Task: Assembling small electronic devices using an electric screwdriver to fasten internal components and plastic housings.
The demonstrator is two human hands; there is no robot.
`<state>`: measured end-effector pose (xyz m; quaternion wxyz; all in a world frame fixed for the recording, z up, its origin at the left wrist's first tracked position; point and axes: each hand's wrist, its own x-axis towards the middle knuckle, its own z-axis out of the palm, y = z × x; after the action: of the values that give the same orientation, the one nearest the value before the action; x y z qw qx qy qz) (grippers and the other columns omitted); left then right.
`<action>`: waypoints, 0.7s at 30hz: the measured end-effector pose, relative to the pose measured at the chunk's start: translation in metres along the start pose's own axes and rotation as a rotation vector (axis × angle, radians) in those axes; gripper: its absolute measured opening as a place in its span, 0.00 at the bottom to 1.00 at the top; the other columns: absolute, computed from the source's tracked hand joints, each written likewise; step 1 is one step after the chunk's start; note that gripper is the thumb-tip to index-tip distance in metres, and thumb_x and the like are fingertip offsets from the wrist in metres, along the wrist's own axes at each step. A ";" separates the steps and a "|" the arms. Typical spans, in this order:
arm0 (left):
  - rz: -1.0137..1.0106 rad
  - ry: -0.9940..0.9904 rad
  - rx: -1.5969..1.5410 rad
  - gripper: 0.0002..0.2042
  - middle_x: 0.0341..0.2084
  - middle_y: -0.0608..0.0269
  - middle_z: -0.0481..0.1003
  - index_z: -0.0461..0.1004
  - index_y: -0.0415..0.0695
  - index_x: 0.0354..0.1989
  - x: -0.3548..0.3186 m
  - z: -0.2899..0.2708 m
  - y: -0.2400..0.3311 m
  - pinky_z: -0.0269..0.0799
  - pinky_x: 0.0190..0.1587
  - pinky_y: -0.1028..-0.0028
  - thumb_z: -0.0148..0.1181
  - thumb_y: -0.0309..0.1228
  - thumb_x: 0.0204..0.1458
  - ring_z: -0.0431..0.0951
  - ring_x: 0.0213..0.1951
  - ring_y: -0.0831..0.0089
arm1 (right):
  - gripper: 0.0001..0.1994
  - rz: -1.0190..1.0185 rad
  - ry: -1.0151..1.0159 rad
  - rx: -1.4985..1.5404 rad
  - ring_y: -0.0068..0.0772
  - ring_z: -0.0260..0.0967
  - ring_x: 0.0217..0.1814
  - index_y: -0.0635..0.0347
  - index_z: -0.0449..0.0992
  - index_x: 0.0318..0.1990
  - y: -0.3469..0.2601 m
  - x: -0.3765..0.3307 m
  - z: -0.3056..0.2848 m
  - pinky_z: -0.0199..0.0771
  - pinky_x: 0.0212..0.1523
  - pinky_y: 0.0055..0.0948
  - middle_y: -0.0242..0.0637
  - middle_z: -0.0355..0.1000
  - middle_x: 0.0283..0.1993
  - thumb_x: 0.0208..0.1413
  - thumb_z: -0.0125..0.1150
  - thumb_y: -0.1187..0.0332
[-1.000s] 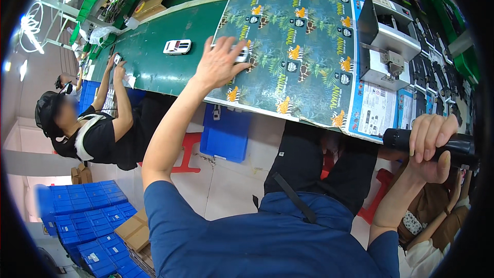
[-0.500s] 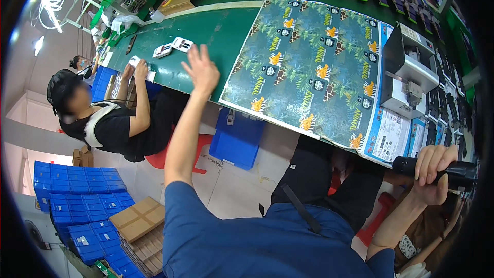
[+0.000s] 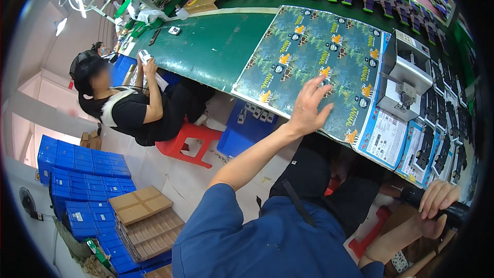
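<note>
Blue printed sheet (image 3: 314, 56) on green bench (image 3: 211, 46)

The printed sheet (image 3: 314, 56) under the left hand (image 3: 309, 107) looks like glossy coated card. The green bench top (image 3: 216, 46) is smooth and matt. The black tool (image 3: 453, 215) in the right hand (image 3: 437, 201) seems matt plastic. The grey machine (image 3: 406, 69) is dull painted metal, the red stool (image 3: 188, 141) shiny plastic, the boxes (image 3: 141, 216) rough cardboard

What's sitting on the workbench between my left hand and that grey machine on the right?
In the head view, only the printed blue-green sheet with small dark parts on it lies between the left hand and the grey machine.
</note>
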<state>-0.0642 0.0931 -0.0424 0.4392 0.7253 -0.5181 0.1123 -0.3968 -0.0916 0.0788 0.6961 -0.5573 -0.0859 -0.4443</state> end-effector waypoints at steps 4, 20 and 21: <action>-0.025 0.025 -0.026 0.20 0.58 0.43 0.67 0.73 0.37 0.50 -0.004 0.015 0.014 0.64 0.61 0.57 0.66 0.26 0.46 0.67 0.59 0.45 | 0.15 0.009 -0.041 0.061 0.22 0.70 0.16 0.59 0.68 0.36 -0.011 -0.008 -0.020 0.77 0.25 0.17 0.33 0.70 0.21 0.50 0.70 0.67; 0.075 -0.247 -0.546 0.08 0.31 0.55 0.79 0.78 0.36 0.39 0.019 0.113 0.165 0.74 0.30 0.75 0.63 0.19 0.49 0.81 0.30 0.68 | 0.16 0.037 -0.171 0.109 0.30 0.69 0.18 0.67 0.74 0.37 -0.039 0.000 -0.012 0.73 0.22 0.27 0.37 0.71 0.21 0.41 0.74 0.75; -0.020 -0.371 -0.596 0.10 0.33 0.48 0.78 0.76 0.36 0.41 0.026 0.134 0.180 0.75 0.33 0.64 0.63 0.26 0.52 0.80 0.32 0.54 | 0.16 0.034 -0.133 0.099 0.29 0.68 0.17 0.67 0.74 0.36 -0.045 -0.004 -0.011 0.72 0.21 0.27 0.37 0.71 0.20 0.40 0.75 0.75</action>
<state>-0.2455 -0.0389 -0.0115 0.5313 0.5783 -0.5919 -0.1818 -0.4358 -0.0980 0.1038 0.7231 -0.5518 -0.1441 -0.3897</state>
